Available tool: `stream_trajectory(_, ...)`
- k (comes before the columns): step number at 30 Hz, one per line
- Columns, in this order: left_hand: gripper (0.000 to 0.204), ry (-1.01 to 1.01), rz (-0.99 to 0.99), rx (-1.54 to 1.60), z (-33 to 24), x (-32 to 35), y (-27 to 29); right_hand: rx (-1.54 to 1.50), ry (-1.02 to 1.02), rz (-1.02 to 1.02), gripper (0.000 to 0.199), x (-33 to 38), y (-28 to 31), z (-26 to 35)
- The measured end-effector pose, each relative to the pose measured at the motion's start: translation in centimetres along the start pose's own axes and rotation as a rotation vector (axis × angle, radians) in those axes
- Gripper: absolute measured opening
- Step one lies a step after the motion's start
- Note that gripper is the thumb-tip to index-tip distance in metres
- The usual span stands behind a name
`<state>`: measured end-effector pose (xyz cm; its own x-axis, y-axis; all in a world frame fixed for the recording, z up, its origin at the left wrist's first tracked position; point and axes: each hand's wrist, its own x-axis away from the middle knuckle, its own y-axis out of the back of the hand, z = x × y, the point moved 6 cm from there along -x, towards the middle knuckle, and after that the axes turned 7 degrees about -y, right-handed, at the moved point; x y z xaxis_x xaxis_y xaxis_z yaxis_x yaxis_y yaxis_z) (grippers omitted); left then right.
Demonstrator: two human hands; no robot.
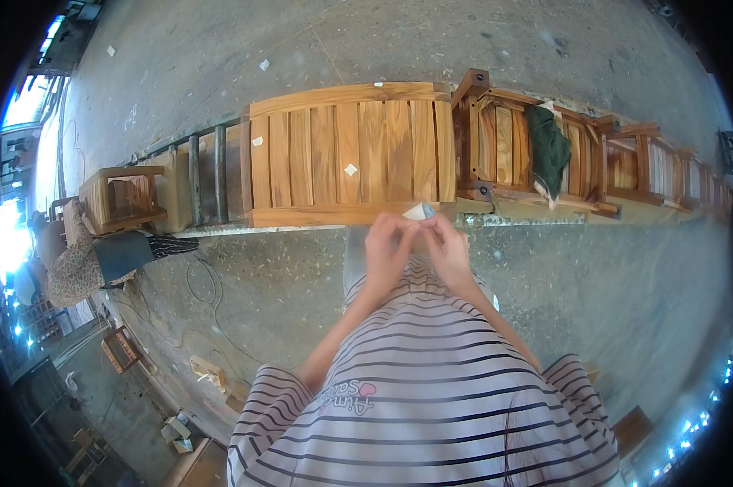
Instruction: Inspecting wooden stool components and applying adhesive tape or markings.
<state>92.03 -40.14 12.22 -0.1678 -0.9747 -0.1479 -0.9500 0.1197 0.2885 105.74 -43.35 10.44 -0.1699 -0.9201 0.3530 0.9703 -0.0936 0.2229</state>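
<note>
In front of my body, my left hand (387, 250) and my right hand (451, 252) meet with fingertips pinched together. Between them is a small pale piece (420, 212), white with a blue-grey side, resembling folded paper or a sticker; its exact kind is unclear. Just beyond my fingers lies a slatted wooden panel (326, 154), its near rail close to both hands. A small white paper scrap (350, 170) rests on its slats, and another white bit (257, 141) sits toward the left side.
The panel lies on a long metal rack (220, 174) with bars. Wooden frames (504, 146) continue rightward, a dark green cloth (550, 150) draped over one. At left stand a small wooden frame (123, 199) and piled cloths (78, 260). A cable (212, 284) trails across the concrete floor.
</note>
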Motion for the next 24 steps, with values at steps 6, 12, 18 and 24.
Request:
stream_trajectory(6,0.007,0.031,-0.028,0.056,1.2,-1.4,-1.0,0.096,0.055,-0.149,0.007,0.3,0.5,0.8)
stream_trajectory(12,0.018,0.190,-0.480,0.090,7.2,-10.0,7.5,-0.012,0.062,-0.359,0.009,2.3,3.0,0.2)
stream_trajectory(18,0.014,-0.203,-0.008,-0.155,9.2,-18.3,-2.1,-0.080,0.020,-0.333,0.009,1.9,3.8,-0.7)
stream_trajectory(24,0.018,-0.138,0.189,-0.438,11.0,-22.6,-10.4,-0.162,-0.018,-0.470,0.011,3.2,5.6,-1.6)
